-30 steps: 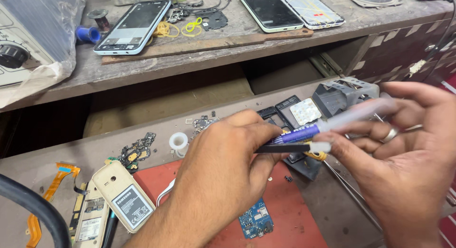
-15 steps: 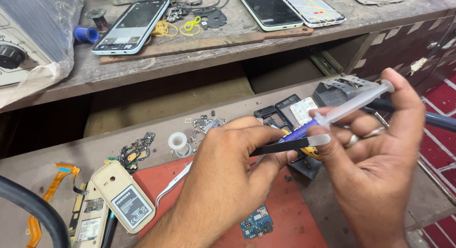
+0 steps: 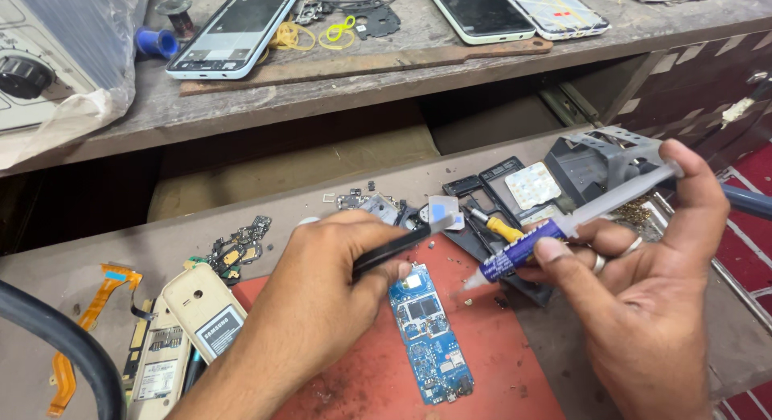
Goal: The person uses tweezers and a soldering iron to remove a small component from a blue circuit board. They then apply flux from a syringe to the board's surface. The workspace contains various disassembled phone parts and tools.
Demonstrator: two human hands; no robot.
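My left hand (image 3: 326,295) grips black tweezers (image 3: 402,243) whose tips point up and right over the bench. My right hand (image 3: 643,267) holds a clear syringe with a blue label (image 3: 563,227), thumb on its plunger, nozzle aimed down-left. Below the nozzle a blue phone circuit board (image 3: 430,331) lies flat on a red mat (image 3: 378,372). The nozzle tip hovers just right of the board's top end, apart from it.
A beige phone shell (image 3: 205,307) and another phone back (image 3: 157,360) lie at the left with orange flex cables (image 3: 80,331). Black phone frames and a keypad (image 3: 515,191) sit behind. Phones (image 3: 233,30) rest on the upper shelf. A black hose (image 3: 64,340) crosses bottom left.
My hands have parted. The syringe nozzle came away from the tweezers' tips and now points down at the mat, and the blue circuit board lies uncovered between the hands.
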